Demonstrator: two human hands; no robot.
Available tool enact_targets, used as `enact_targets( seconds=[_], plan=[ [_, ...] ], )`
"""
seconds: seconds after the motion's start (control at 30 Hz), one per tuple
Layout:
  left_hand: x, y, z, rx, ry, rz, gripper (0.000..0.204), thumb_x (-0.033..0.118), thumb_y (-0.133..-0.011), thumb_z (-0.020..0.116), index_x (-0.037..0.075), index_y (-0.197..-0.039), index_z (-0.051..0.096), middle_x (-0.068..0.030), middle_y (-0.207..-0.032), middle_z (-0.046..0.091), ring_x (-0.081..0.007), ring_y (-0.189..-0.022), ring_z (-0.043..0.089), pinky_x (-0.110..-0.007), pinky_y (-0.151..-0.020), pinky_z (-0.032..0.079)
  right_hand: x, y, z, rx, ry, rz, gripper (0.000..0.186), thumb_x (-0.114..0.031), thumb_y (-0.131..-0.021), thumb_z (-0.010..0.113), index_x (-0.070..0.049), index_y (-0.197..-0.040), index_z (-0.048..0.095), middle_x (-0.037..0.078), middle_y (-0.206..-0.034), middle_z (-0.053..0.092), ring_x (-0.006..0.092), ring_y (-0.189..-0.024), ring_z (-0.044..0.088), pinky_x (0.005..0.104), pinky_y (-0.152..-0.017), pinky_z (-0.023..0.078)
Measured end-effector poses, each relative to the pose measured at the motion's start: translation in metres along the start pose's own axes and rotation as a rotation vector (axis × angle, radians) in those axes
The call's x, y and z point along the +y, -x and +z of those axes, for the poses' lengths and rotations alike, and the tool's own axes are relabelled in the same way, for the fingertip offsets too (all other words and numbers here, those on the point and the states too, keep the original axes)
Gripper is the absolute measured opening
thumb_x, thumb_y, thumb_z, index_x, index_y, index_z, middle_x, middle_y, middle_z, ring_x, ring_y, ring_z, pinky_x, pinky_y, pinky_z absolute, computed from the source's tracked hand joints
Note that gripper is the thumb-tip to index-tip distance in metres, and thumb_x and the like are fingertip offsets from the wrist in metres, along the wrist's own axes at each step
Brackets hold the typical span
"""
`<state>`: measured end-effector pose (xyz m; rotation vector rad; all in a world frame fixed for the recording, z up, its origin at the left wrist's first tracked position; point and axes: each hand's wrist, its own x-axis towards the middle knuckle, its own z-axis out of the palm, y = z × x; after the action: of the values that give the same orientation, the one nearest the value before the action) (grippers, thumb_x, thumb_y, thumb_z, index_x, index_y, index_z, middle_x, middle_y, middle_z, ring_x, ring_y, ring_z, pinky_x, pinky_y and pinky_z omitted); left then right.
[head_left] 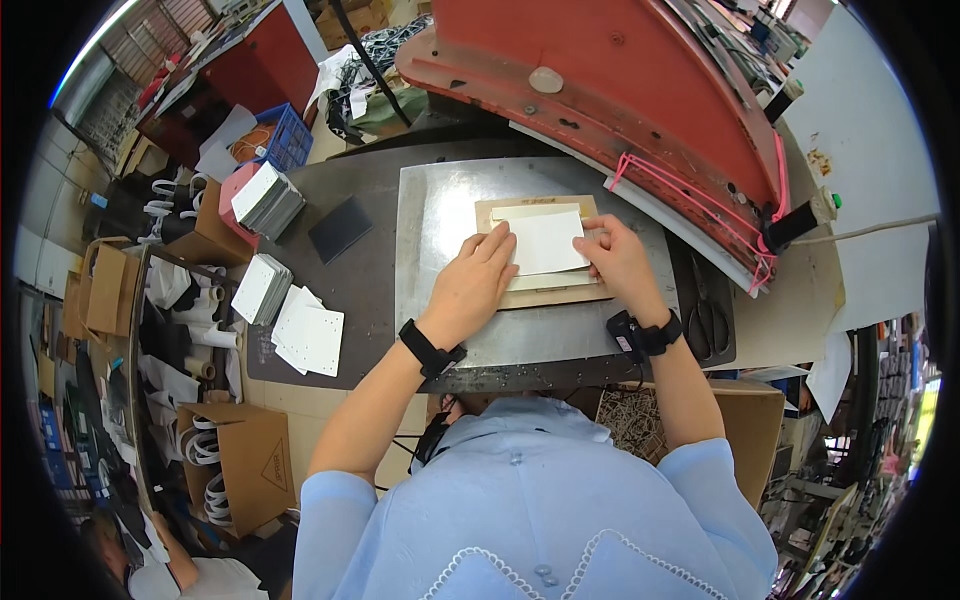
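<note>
A white rectangular sheet [545,242] is being squared on a flat tan wooden board [540,255], pressed flat under the left hand [473,283] and right hand [620,258]; exact edge alignment seems needed next.

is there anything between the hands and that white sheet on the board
Nothing visible. The left hand lies flat on the white rectangular sheet, and the right hand touches its right edge, on the tan wooden board over the grey metal plate.
</note>
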<state>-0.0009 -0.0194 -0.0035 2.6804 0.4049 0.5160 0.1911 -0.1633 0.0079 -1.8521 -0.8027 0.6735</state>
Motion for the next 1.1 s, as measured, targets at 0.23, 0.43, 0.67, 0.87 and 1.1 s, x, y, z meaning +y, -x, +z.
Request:
enact_targets(
  seconds=[0.23,0.43,0.67,0.87,1.1],
  plan=[
    [0.001,-0.002,0.001,0.002,-0.014,-0.001,0.040,0.021,-0.092,0.056,0.002,-0.126,0.051,-0.0144,-0.138,0.049,-0.0360,-0.120,0.048,-0.040,-0.096,0.046,0.003,0.005,0.008,0.118,0.378,-0.277,0.025,-0.020,-0.090,0.056,-0.003,-0.104,0.068,0.019,-0.082,0.067,0.0355,-0.075,0.065,0.0411,-0.068,0.050],
    [-0.004,-0.004,0.003,0.008,0.024,-0.003,0.039,0.022,-0.092,0.056,0.003,-0.124,0.050,-0.0145,-0.138,0.049,-0.0388,-0.118,0.048,-0.041,-0.096,0.045,0.009,-0.001,0.004,0.066,0.433,-0.329,0.023,-0.018,-0.090,0.056,-0.003,-0.101,0.070,0.020,-0.091,0.067,0.0370,-0.082,0.065,0.0431,-0.072,0.051],
    [-0.006,-0.007,0.003,0.005,0.028,0.029,0.039,0.021,-0.091,0.057,0.004,-0.125,0.051,-0.0156,-0.138,0.048,-0.0401,-0.118,0.048,-0.042,-0.098,0.043,0.007,-0.001,-0.001,0.061,0.618,-0.674,0.023,-0.013,-0.086,0.060,0.000,-0.105,0.062,0.017,-0.123,0.058,0.0358,-0.112,0.053,0.0421,-0.092,0.044],
    [-0.007,-0.007,0.007,0.005,0.004,0.032,0.039,0.020,-0.091,0.057,0.004,-0.126,0.051,-0.0173,-0.140,0.046,-0.0405,-0.118,0.047,-0.043,-0.099,0.042,0.014,0.001,-0.013,-0.074,0.474,-0.665,0.029,-0.012,-0.085,0.061,0.002,-0.110,0.057,0.020,-0.126,0.055,0.0368,-0.116,0.051,0.0425,-0.099,0.040],
    [-0.009,-0.002,0.005,0.018,0.014,0.006,0.040,0.016,-0.090,0.056,0.001,-0.126,0.049,-0.0215,-0.139,0.047,-0.0426,-0.118,0.049,-0.044,-0.101,0.041,0.009,0.010,-0.001,-0.022,0.729,-0.658,0.038,-0.017,-0.088,0.058,0.003,-0.121,0.054,0.022,-0.138,0.045,0.0409,-0.126,0.042,0.0450,-0.105,0.036]
  ],
)
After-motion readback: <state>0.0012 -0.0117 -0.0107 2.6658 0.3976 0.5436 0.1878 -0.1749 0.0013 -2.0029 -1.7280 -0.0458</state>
